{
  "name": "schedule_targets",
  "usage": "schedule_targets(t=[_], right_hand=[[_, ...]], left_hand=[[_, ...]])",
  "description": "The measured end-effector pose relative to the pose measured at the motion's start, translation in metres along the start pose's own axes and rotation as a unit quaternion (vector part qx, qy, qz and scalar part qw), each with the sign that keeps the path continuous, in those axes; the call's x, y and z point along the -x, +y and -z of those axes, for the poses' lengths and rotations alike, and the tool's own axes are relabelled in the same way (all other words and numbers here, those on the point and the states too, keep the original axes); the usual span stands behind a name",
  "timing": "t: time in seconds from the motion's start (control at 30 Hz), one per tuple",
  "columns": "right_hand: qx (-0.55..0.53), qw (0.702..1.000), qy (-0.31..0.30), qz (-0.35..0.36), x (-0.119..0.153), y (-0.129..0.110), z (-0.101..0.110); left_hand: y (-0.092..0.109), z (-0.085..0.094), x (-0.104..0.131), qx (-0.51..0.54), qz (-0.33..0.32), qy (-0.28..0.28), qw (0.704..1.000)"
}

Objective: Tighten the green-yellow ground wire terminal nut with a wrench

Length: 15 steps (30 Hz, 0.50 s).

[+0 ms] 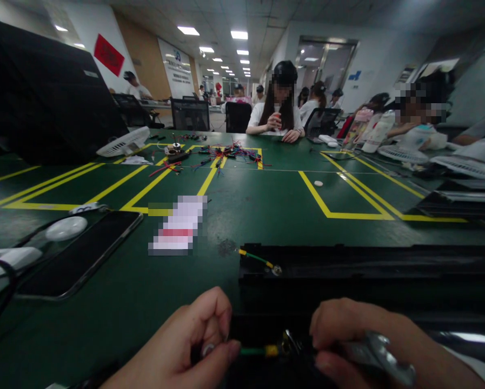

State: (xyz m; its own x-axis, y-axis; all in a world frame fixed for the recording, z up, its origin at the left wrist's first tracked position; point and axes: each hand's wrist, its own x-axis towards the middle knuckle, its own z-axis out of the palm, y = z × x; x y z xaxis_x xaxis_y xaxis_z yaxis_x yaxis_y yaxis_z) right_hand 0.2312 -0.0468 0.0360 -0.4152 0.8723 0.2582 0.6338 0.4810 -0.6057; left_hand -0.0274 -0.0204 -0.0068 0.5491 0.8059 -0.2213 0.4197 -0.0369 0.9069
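Head view: your left hand (199, 337) pinches a green wire (253, 351); your right hand (350, 335) curls closed around a wrench (382, 354).

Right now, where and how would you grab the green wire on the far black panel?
I'd pinch the green wire at its left yellow sleeve, from above and the left. That end points out past the left edge of the black panel, while the right end meets a round metal fitting and looks fastened.
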Motion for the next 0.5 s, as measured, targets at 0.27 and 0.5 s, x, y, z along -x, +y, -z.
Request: schedule_targets(t=[0.27,0.5], right_hand=[[0.018,0.993,-0.111,-0.019,-0.014,-0.006,0.001],[0.001,0.988,-0.152,-0.026,-0.017,-0.004,0.003]], left_hand=[[0.004,0.001,0.0,-0.006,-0.003,-0.008,1.0],[-0.001,0.0,0.001,-0.013,0.006,0.007,1.0]])
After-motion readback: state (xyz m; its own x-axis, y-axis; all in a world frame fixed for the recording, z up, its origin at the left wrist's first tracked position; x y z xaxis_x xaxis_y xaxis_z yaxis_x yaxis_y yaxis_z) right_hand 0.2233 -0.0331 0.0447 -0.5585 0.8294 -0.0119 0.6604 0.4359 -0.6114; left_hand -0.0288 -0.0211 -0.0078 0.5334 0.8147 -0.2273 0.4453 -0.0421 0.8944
